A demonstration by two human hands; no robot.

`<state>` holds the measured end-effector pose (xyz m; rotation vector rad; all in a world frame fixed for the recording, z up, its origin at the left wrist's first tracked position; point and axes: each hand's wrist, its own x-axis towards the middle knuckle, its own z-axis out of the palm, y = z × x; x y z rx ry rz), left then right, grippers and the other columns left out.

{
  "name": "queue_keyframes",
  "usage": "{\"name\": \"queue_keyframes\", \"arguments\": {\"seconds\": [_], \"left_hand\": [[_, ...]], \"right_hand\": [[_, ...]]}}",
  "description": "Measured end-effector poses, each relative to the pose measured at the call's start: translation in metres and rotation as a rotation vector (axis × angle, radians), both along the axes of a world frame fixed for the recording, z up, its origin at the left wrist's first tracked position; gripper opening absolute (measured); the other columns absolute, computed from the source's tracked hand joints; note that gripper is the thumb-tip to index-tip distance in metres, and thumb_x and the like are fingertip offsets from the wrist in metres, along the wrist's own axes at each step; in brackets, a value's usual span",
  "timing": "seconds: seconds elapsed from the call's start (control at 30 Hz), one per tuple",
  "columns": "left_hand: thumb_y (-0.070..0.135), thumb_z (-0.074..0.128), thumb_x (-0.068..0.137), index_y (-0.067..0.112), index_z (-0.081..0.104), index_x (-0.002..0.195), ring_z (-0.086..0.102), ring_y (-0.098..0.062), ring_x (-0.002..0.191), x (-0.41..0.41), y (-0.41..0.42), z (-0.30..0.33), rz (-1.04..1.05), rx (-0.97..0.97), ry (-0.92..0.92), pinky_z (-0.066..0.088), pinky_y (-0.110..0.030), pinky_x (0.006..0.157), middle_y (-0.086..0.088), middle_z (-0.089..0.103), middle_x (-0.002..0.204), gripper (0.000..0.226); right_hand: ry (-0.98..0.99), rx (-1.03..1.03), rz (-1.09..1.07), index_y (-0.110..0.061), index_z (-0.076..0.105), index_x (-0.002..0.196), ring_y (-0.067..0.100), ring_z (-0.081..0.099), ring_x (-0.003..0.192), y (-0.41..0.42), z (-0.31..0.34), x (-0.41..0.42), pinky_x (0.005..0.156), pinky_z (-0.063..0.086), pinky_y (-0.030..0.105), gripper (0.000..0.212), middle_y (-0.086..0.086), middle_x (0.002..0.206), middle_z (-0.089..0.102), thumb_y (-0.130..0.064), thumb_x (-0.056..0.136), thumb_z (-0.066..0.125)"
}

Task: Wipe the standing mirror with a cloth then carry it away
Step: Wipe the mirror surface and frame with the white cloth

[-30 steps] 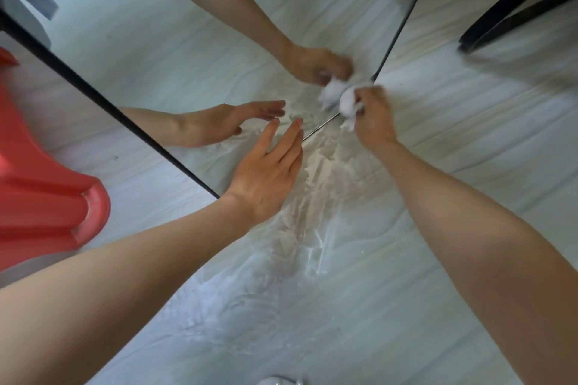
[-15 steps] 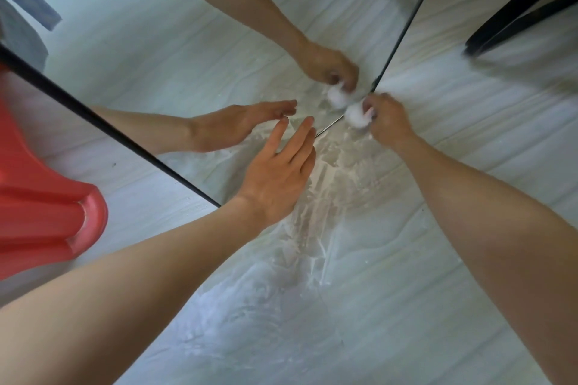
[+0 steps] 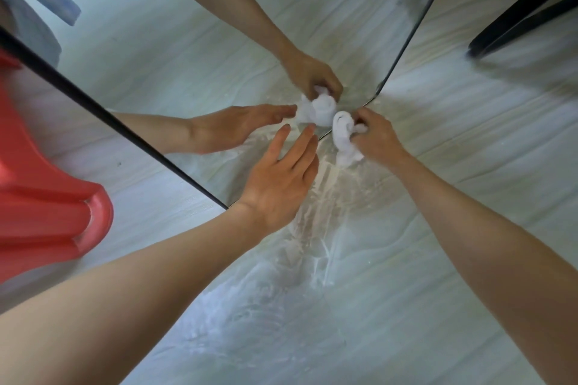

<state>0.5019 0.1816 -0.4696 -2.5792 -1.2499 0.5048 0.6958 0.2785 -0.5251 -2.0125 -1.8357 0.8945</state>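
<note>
The black-framed standing mirror [image 3: 200, 50] stands on the pale floor and fills the upper middle of the head view. Its glass reflects the floor and both my arms. My right hand [image 3: 377, 136] grips a bunched white cloth [image 3: 344, 139] against the mirror's bottom edge, near its lower right corner. My left hand [image 3: 280, 183] is held flat with straight fingers, the fingertips at the glass just left of the cloth. The cloth's reflection shows right above it.
A red plastic stool [image 3: 47, 209] lies at the left, partly behind the mirror's left edge. Black furniture legs [image 3: 525, 9] stand at the top right. White powdery smears [image 3: 312, 228] streak the floor below my hands.
My right hand has slid the cloth left along the mirror's bottom edge, and more of the cloth now shows. My left hand has stayed at the glass.
</note>
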Motion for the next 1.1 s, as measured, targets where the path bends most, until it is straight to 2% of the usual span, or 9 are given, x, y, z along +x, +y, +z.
{"name": "queue_keyframes", "arguments": {"seconds": [0.23, 0.33, 0.47, 0.63, 0.73, 0.8, 0.9, 0.97, 1.1], "left_hand": [[0.033, 0.031, 0.094, 0.002, 0.014, 0.142, -0.009, -0.039, 0.139, -0.002, -0.002, 0.004, 0.001, -0.027, 0.014, -0.025, -0.056, 0.093, -0.02, 0.004, 0.153, 0.059], [0.029, 0.03, 0.095, 0.001, 0.011, 0.142, -0.012, -0.038, 0.139, -0.004, -0.004, 0.002, 0.018, -0.07, 0.002, -0.029, -0.054, 0.091, -0.021, 0.0, 0.153, 0.058], [0.027, 0.03, 0.095, 0.0, 0.009, 0.142, -0.014, -0.037, 0.139, -0.008, -0.006, 0.003, 0.029, -0.104, 0.005, -0.033, -0.053, 0.089, -0.021, -0.002, 0.153, 0.058], [0.03, 0.031, 0.094, 0.0, 0.011, 0.142, -0.011, -0.04, 0.139, -0.016, -0.008, 0.001, -0.011, -0.066, 0.016, -0.03, -0.054, 0.093, -0.022, 0.002, 0.153, 0.06], [0.024, 0.025, 0.093, 0.0, 0.014, 0.142, -0.008, -0.039, 0.139, -0.021, -0.013, -0.001, -0.022, -0.027, 0.006, -0.027, -0.055, 0.096, -0.022, 0.008, 0.153, 0.056], [0.021, 0.021, 0.087, 0.003, 0.026, 0.141, 0.01, -0.034, 0.14, -0.026, -0.017, -0.001, -0.029, 0.02, -0.009, -0.009, -0.055, 0.107, -0.017, 0.027, 0.149, 0.057], [0.024, 0.035, 0.078, 0.009, 0.051, 0.129, 0.044, -0.025, 0.128, -0.03, -0.021, 0.004, -0.065, 0.092, -0.107, 0.03, -0.045, 0.107, -0.008, 0.057, 0.13, 0.055], [0.023, 0.04, 0.076, 0.007, 0.056, 0.124, 0.05, -0.025, 0.123, -0.032, -0.023, 0.003, -0.105, 0.123, -0.163, 0.034, -0.044, 0.104, -0.009, 0.061, 0.123, 0.053], [0.026, 0.038, 0.078, 0.008, 0.052, 0.128, 0.044, -0.026, 0.128, -0.041, -0.03, 0.006, -0.127, 0.14, -0.048, 0.024, -0.047, 0.108, -0.008, 0.055, 0.131, 0.055]], "right_hand": [[0.206, 0.194, -0.756, -0.013, 0.043, 0.099, 0.021, 0.047, 0.086, 0.029, 0.015, 0.003, 0.063, 0.032, 0.02, 0.027, 0.012, 0.099, 0.051, 0.006, 0.082, 0.034], [0.187, 0.029, -0.622, -0.003, 0.051, 0.112, 0.029, 0.057, 0.101, 0.014, -0.001, -0.022, 0.074, 0.038, 0.026, 0.031, 0.019, 0.11, 0.059, 0.003, 0.082, 0.043], [0.14, -0.184, -0.262, -0.016, 0.06, 0.087, 0.02, 0.052, 0.081, -0.009, -0.005, -0.008, 0.058, 0.04, 0.027, 0.015, 0.008, 0.084, 0.055, -0.005, 0.078, 0.056], [0.339, 0.037, -0.775, -0.006, 0.049, 0.115, 0.024, 0.054, 0.099, 0.024, 0.002, 0.004, 0.088, 0.044, 0.032, 0.033, 0.015, 0.111, 0.056, 0.003, 0.083, 0.042], [0.286, -0.088, -0.672, -0.005, 0.037, 0.133, 0.03, 0.047, 0.122, 0.015, -0.003, -0.027, 0.098, 0.038, 0.031, 0.044, 0.014, 0.135, 0.047, -0.001, 0.089, 0.041], [0.202, -0.138, -0.478, -0.004, 0.043, 0.13, 0.03, 0.049, 0.12, -0.014, -0.006, -0.047, 0.098, 0.038, 0.033, 0.044, 0.016, 0.131, 0.051, 0.0, 0.086, 0.042], [0.273, -0.395, -0.194, -0.01, 0.068, 0.089, 0.02, 0.056, 0.076, -0.054, -0.001, -0.045, 0.066, 0.044, 0.028, 0.029, 0.007, 0.079, 0.061, 0.004, 0.076, 0.046], [0.28, -0.402, -0.289, -0.012, 0.064, 0.068, 0.018, 0.049, 0.064, -0.056, 0.006, -0.028, 0.057, 0.037, 0.027, 0.023, 0.005, 0.065, 0.053, 0.002, 0.074, 0.047], [0.386, -0.076, -0.782, -0.003, 0.06, 0.106, 0.018, 0.052, 0.085, -0.021, 0.007, -0.014, 0.072, 0.044, 0.027, 0.033, 0.008, 0.093, 0.057, 0.007, 0.082, 0.039]]}}
